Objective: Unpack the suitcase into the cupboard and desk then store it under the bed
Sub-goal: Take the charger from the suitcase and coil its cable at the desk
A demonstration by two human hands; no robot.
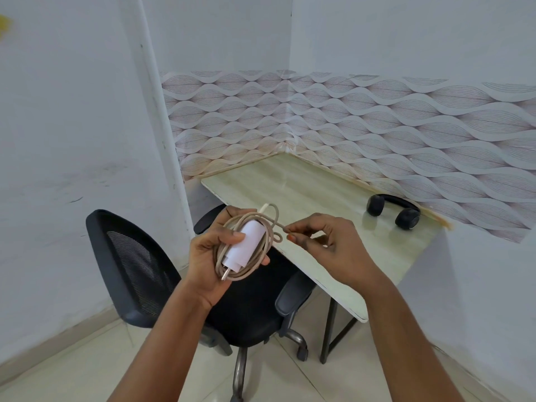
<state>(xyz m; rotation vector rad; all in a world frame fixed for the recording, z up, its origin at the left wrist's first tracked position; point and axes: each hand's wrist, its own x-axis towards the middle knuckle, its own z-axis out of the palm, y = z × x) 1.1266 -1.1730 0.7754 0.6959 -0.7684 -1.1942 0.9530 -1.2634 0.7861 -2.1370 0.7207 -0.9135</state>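
My left hand [213, 250] grips a white charger block [246, 245] with a beige cable [268, 224] coiled around it, held above the chair seat. My right hand [324, 239] pinches a loose end of that cable just to the right of the coil, over the desk's near edge. The light wooden desk [304, 192] fills the corner ahead. Black headphones [394, 211] lie on it at the back right, against the wall. The suitcase, cupboard and bed are out of view.
A black mesh office chair [139, 271] on castors stands under my hands, its armrest [293, 294] close to the desk edge. A dark metal desk leg [329, 329] stands to the right. White walls close both sides; pale tiled floor lies below.
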